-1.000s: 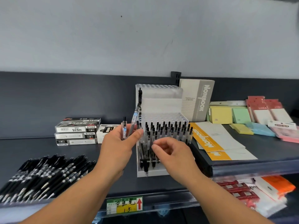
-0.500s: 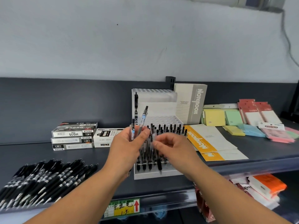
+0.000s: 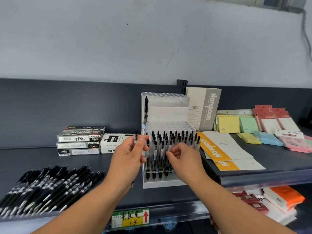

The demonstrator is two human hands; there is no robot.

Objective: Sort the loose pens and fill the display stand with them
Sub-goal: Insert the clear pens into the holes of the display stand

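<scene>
At the far left of the dark grey shelf (image 3: 33,159) lies the heap of loose black pens (image 3: 50,188), with stacked black-and-white pen boxes (image 3: 80,141) behind it. Our left hand (image 3: 128,156) grips a few clear-barrelled pens (image 3: 144,130) upright, just beside the clear tiered display stand (image 3: 168,127), whose front rows hold pens. Our right hand (image 3: 184,159) curls its fingertips against those standing pens; we cannot tell whether it pinches one. Yellow-and-white notebooks (image 3: 219,149) lie to the right.
</scene>
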